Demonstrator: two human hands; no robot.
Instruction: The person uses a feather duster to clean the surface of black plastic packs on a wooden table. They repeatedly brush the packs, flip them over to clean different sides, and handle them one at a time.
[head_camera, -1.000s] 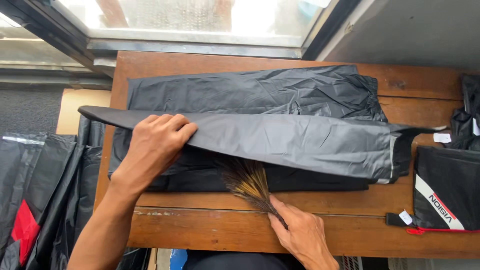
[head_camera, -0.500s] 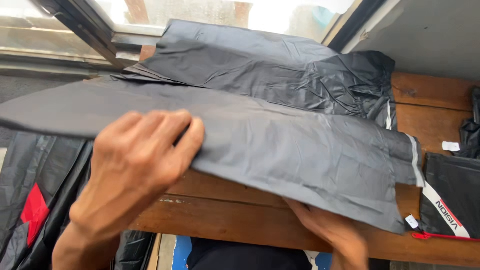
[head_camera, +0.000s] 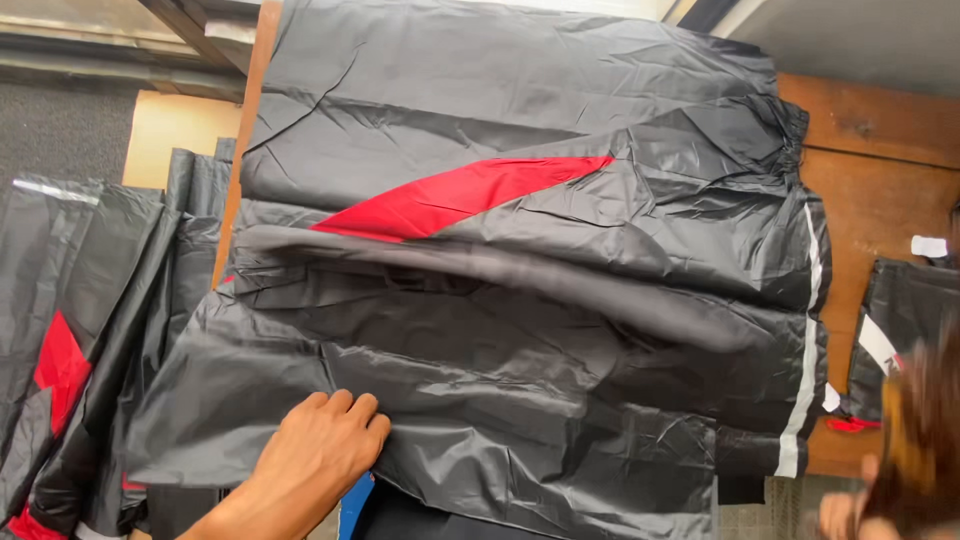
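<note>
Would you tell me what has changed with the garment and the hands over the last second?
The black garment was lifted and turned over; a red panel now shows. The left hand moved from its top to the near edge. The right hand shifted right, with the brush. The wooden table stayed put.

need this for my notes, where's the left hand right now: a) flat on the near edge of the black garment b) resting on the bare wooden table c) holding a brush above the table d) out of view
a: the left hand lies palm down, fingers spread, on the near lower edge of the black garment.
</note>
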